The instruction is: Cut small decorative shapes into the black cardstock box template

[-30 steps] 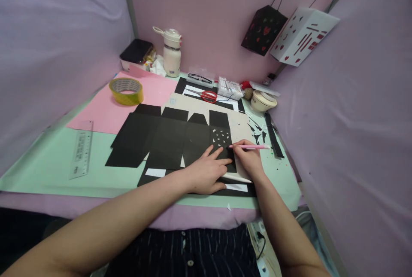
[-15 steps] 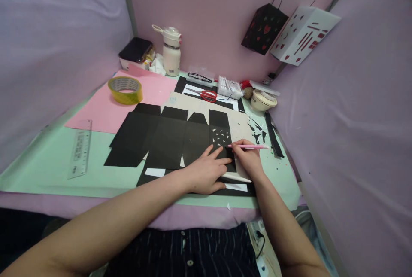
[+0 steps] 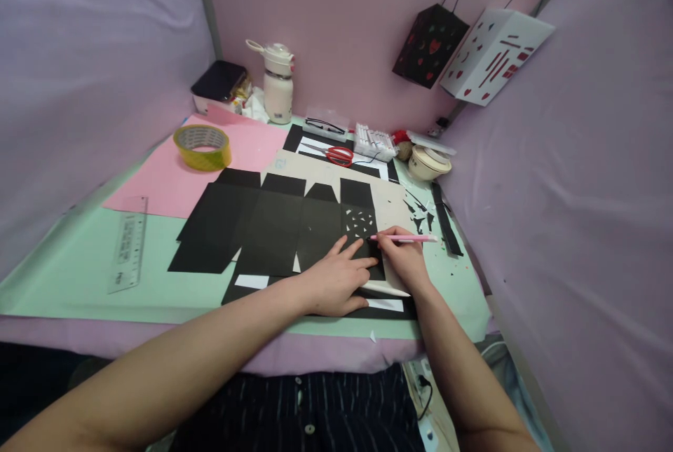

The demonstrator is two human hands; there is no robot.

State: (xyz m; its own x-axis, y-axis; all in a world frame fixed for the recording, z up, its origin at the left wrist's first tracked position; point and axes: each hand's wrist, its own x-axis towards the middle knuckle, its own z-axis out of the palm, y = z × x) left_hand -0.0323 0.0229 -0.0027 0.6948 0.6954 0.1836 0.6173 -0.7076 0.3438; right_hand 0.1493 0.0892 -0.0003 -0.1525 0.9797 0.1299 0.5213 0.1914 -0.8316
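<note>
A black paper cut-out (image 3: 273, 224) made of several joined panels lies flat on the green table. Its rightmost panel (image 3: 359, 222) has small triangular holes. My left hand (image 3: 336, 284) lies flat on that panel's lower part with fingers spread. My right hand (image 3: 402, 263) grips a thin pink craft knife (image 3: 407, 238), its tip on the black panel just below the holes. A white pen-like stick (image 3: 386, 289) lies under my hands.
A yellow tape roll (image 3: 202, 147) sits on pink paper (image 3: 173, 182), a clear ruler (image 3: 125, 245) at the left. Red scissors (image 3: 336, 154), a marker box (image 3: 374, 142), a bowl (image 3: 428, 163), a bottle (image 3: 277, 84) stand behind. Black scraps (image 3: 425, 217) lie right. Two paper lanterns (image 3: 470, 49) hang above.
Hands and knife stay almost in place on the black panel; the view has only drifted slightly.
</note>
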